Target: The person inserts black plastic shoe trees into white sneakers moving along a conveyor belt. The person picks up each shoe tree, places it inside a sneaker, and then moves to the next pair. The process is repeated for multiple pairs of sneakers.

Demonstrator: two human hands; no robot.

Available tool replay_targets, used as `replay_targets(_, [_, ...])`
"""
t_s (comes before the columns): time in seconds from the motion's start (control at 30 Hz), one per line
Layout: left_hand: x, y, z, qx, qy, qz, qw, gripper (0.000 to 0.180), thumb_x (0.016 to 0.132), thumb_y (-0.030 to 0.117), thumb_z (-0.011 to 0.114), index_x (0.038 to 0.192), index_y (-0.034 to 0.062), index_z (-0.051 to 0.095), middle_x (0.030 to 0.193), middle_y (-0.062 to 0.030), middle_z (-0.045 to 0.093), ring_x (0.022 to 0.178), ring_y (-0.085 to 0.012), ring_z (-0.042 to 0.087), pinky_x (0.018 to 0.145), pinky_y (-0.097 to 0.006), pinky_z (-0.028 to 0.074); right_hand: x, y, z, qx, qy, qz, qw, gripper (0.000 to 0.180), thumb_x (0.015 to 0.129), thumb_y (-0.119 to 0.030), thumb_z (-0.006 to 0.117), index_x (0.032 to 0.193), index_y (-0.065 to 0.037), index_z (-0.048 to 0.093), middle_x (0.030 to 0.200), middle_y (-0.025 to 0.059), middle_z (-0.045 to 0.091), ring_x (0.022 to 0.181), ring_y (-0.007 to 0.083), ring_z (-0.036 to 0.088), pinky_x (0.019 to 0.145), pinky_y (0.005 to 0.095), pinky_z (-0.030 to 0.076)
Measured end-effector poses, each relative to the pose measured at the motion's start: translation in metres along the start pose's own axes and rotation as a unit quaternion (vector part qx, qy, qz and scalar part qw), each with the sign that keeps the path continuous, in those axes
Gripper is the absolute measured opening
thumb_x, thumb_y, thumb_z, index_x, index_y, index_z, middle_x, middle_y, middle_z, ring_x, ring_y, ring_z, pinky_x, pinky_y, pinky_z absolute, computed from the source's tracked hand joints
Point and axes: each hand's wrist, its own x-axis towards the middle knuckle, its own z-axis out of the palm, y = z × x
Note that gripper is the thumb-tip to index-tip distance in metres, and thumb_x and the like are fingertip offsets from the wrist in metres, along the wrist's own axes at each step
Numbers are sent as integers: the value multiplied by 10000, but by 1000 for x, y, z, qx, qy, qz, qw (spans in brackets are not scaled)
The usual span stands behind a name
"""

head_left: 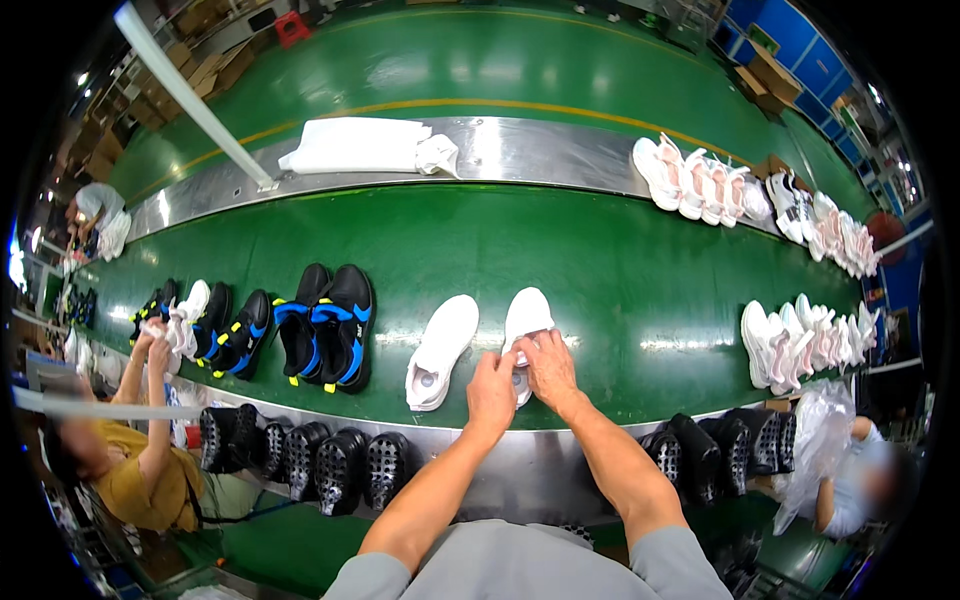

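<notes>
Two white shoes lie in front of me on a green belt (600, 250), toes pointing away. The right white shoe (527, 307) is under both my hands. My left hand (490, 393) is closed at its left side near the opening, fingers curled against the shoe. Over the tongue and opening, my right hand (548, 365) bends its fingers and presses on the shoe. The fingertips of both hands nearly meet; what they pinch there is hidden. Just left, apart from my hands, rests the left white shoe (443, 350), a round mark visible on its insole.
Black-and-blue shoes (343, 325) stand left on the belt; white-and-pink shoes (770, 345) stand right. Black studded shoe forms (340, 470) line the near metal ledge. White sheets (355, 146) lie on the far ledge. Co-workers sit left (150, 480) and right (850, 490), the latter holding clear plastic.
</notes>
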Motion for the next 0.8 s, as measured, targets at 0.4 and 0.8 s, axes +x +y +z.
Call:
replay_targets(0.4, [41,-1,-14,93,-70,315,942,369,782,64,654,1151,40,643,1015,-111,595,953,-305,583,831,-406,516,-40,-28,41,59,7,315,947,350,978,-302,555,1044,41,570,805,309,690,803,508,691,751,588,547])
replay_targets(0.8, [43,-17,-37,221,-167,450,849,225,790,115,630,973,-5,685,999,-110,623,1039,-282,595,876,-375,488,-43,-33,50,67,-24,303,950,335,936,-244,603,1040,65,528,805,300,693,796,498,692,741,566,554])
